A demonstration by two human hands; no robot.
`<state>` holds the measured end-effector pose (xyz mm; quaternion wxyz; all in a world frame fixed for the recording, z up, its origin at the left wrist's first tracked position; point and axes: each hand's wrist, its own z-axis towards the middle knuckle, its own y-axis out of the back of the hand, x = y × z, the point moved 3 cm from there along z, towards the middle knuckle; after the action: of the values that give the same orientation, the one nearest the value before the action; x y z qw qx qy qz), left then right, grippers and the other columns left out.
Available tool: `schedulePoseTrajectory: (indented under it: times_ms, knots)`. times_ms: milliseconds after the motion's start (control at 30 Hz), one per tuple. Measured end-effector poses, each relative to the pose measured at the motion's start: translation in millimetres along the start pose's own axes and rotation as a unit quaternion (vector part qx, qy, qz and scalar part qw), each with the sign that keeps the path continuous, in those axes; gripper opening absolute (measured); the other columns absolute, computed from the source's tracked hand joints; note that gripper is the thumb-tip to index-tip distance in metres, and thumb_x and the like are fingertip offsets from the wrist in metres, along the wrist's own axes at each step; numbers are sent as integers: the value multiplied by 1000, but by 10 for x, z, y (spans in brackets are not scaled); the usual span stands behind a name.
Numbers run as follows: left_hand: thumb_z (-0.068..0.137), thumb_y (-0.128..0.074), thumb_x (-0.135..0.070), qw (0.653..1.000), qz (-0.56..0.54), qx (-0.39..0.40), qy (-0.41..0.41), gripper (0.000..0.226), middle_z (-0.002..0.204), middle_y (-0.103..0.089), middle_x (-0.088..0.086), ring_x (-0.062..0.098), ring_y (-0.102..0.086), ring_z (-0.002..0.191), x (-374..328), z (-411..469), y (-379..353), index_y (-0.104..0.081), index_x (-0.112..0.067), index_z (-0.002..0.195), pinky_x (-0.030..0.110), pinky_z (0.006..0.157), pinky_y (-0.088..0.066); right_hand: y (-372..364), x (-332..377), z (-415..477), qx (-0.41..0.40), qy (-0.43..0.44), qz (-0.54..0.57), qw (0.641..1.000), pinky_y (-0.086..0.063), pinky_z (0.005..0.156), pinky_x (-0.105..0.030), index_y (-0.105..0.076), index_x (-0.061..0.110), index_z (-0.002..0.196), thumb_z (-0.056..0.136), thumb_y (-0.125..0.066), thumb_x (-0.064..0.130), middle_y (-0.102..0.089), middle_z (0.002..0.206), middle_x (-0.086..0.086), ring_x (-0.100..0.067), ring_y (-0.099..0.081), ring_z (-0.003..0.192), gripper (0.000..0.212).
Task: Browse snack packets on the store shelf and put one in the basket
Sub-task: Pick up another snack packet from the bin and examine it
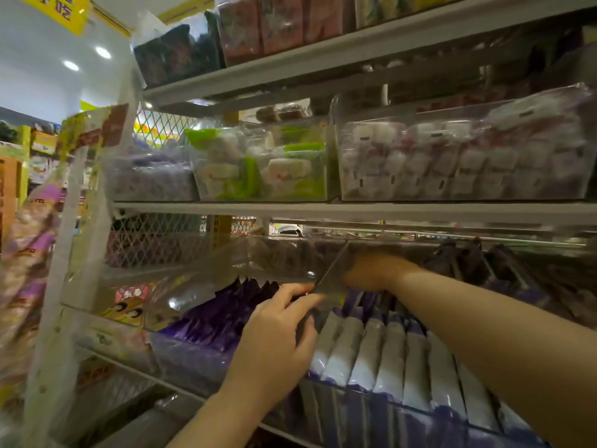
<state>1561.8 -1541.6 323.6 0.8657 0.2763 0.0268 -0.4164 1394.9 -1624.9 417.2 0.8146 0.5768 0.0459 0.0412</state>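
Observation:
Rows of upright snack packets fill clear bins on the lower shelf: dark purple packets (226, 312) on the left, white and purple packets (387, 350) on the right. My left hand (277, 331) reaches over the purple row, and its fairly straight fingers touch the packet tops by the clear divider (329, 279). Farther in, my right hand (371, 273) is deep in the right bin, blurred behind the clear plastic, so its fingers and any hold are hidden. No basket is in view.
The shelf above carries clear bins of green and white sweets (265, 166) and pale wrapped sweets (452, 163). Dark and red packs (245, 30) stand on the top shelf. A white shelf upright (77, 253) and hanging packets (29, 253) are at the left.

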Motion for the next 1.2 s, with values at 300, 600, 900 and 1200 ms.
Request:
schedulePoseTrajectory:
  times_ms: [300, 600, 900, 1200]
  knots:
    - [96, -52, -19, 1000, -3, -3, -7, 34, 129, -51, -18, 10, -53, 108, 11, -31, 0, -60, -29, 127, 34, 95, -48, -100, -43, -150, 100, 94, 108, 985, -28, 109, -24, -33, 27, 146, 95, -45, 51, -35, 150, 1, -18, -38, 133, 58]
    - [96, -52, -17, 1000, -11, -4, -15, 35, 131, -50, -19, 8, -53, 110, 10, -40, -3, -60, -30, 127, 30, 98, -44, -234, 46, -204, 89, 127, 5, 988, -44, 87, -37, -59, 31, 80, 101, -35, 35, -62, 89, 1, -16, -57, 81, 32]
    - [96, -50, -21, 1000, -7, 4, -14, 36, 134, -48, -20, 11, -52, 111, 30, -40, -10, -58, -31, 129, 32, 97, -47, -342, -41, -133, 165, 74, -71, 981, -36, 105, -41, -54, 18, 125, 97, -29, 52, -55, 126, -8, -29, -51, 116, 50]
    - [95, -52, -20, 999, 40, 20, -19, 35, 133, -52, -17, 6, -53, 109, -25, -12, 60, -60, -30, 128, 31, 101, -41, -133, 27, -392, 127, 164, 34, 978, -41, 90, -34, -60, 20, 117, 101, -35, 43, -63, 115, -9, -16, -53, 91, 37]
